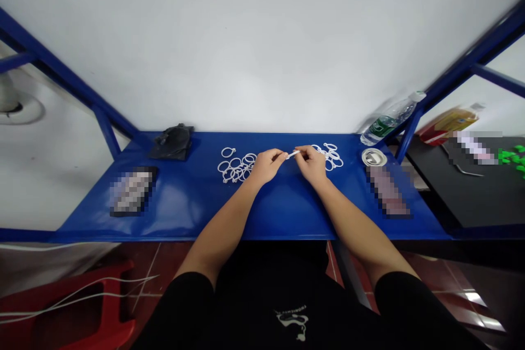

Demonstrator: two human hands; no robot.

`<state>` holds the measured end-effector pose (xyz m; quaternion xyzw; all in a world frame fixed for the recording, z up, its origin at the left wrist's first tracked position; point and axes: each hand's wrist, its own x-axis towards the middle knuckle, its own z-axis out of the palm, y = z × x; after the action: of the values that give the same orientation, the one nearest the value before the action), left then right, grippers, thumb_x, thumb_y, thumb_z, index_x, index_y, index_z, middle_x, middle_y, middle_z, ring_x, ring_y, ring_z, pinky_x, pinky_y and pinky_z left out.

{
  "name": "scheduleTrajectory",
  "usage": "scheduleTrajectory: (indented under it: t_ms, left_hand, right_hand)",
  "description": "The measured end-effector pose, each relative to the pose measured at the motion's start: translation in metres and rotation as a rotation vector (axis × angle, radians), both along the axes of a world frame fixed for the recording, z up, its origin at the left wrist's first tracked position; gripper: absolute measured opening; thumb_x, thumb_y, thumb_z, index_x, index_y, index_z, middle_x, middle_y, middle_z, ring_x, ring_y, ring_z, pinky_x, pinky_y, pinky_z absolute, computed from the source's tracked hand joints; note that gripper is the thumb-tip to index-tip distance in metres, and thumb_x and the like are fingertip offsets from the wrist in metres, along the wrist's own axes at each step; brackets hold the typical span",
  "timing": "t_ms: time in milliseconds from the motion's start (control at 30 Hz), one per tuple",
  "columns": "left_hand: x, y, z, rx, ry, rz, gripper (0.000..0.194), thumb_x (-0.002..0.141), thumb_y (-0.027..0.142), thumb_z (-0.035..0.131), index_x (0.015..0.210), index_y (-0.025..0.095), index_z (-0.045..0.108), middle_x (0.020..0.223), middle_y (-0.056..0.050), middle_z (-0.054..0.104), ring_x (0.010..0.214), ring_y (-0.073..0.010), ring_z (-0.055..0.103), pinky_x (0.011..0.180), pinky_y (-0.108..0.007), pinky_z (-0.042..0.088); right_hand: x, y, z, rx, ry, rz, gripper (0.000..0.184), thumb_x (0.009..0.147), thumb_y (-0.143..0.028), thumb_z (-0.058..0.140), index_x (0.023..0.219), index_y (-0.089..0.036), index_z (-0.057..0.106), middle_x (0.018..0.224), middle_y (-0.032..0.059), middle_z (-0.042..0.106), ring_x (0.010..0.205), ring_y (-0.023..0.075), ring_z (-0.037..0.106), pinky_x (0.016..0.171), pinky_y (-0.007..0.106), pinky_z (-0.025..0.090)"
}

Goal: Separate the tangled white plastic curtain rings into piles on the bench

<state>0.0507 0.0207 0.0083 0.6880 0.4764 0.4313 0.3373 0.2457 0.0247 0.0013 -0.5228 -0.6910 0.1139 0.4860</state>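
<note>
Between my two hands, just above the blue tabletop [197, 213], is a white plastic ring [292, 154] seen nearly edge-on. My left hand [268, 165] pinches its left end with thumb and fingertips. At its other end, my right hand [311, 164] has thumb and fingers closed on it. White rings with small eyelets, like curtain rings, lie in a loose pile [235, 167] beside my left hand. Another group of the same rings [334, 158] lies to the right, partly hidden behind my right hand.
A crumpled black bag [172, 142] and a blurred-out flat item [133, 191] lie at left. On the right are a plastic water bottle [391, 120], a roll of tape [374, 157] and another blurred-out item [389, 191]. Blue frame bars [107, 131] flank the table; a red stool [118, 306] stands below.
</note>
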Motion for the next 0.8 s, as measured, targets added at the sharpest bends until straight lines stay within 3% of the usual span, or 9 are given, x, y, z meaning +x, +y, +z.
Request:
scheduleTrajectory:
  t_ms: [133, 233, 400, 467, 600, 800]
  left_hand:
    - [0.002, -0.004, 0.004, 0.007, -0.013, -0.109, 0.025, 0.097, 0.043, 0.069, 0.099, 0.022, 0.082, 0.095, -0.003, 0.082, 0.084, -0.0199, 0.074, 0.078, -0.031, 0.056]
    - [0.005, -0.005, 0.003, 0.026, -0.025, -0.091, 0.017, 0.095, 0.034, 0.072, 0.102, 0.022, 0.082, 0.102, -0.004, 0.083, 0.092, -0.0208, 0.076, 0.084, -0.031, 0.058]
    - [0.003, 0.003, -0.001, 0.021, -0.117, 0.038, 0.011, 0.092, 0.02, 0.074, 0.101, 0.02, 0.081, 0.101, -0.006, 0.083, 0.093, -0.021, 0.078, 0.09, -0.034, 0.062]
    - [0.001, 0.005, -0.001, 0.044, -0.125, 0.065, 0.011, 0.092, 0.02, 0.074, 0.1, 0.02, 0.081, 0.101, -0.007, 0.083, 0.093, -0.0209, 0.078, 0.092, -0.036, 0.062]
    - [0.0, 0.005, -0.002, 0.088, -0.096, 0.078, 0.01, 0.095, 0.022, 0.072, 0.1, 0.02, 0.08, 0.101, -0.006, 0.083, 0.093, -0.0204, 0.078, 0.093, -0.036, 0.063]
    - [0.005, 0.003, -0.005, 0.116, -0.036, 0.093, 0.009, 0.094, 0.016, 0.071, 0.099, 0.019, 0.079, 0.099, -0.006, 0.083, 0.092, -0.0197, 0.078, 0.091, -0.036, 0.062]
  right_hand:
    - [0.001, 0.0, 0.002, 0.056, 0.021, -0.057, 0.025, 0.097, -0.042, 0.062, 0.1, -0.022, 0.076, 0.077, 0.0042, 0.077, 0.067, 0.0208, 0.071, 0.066, 0.033, 0.056]
    - [0.002, 0.001, 0.001, 0.073, 0.017, -0.031, 0.025, 0.098, -0.042, 0.061, 0.103, -0.022, 0.075, 0.076, 0.0033, 0.075, 0.065, 0.0194, 0.069, 0.064, 0.032, 0.055]
    - [0.003, 0.002, 0.001, 0.082, -0.103, 0.24, 0.026, 0.102, -0.037, 0.058, 0.12, -0.024, 0.071, 0.105, 0.0072, 0.078, 0.063, 0.0162, 0.065, 0.066, 0.034, 0.056]
    - [0.004, 0.002, 0.002, 0.099, -0.137, 0.297, 0.026, 0.105, -0.037, 0.056, 0.123, -0.025, 0.07, 0.111, 0.0085, 0.077, 0.073, 0.0187, 0.068, 0.073, 0.036, 0.057]
    - [0.003, 0.001, 0.006, 0.095, -0.158, 0.311, 0.027, 0.11, -0.04, 0.049, 0.113, -0.024, 0.071, 0.103, 0.0091, 0.075, 0.096, 0.0241, 0.071, 0.087, 0.039, 0.056]
    - [-0.001, 0.001, 0.004, 0.046, -0.152, 0.264, 0.03, 0.111, -0.041, 0.044, 0.105, -0.022, 0.067, 0.096, 0.0097, 0.07, 0.09, 0.0238, 0.068, 0.081, 0.038, 0.054]
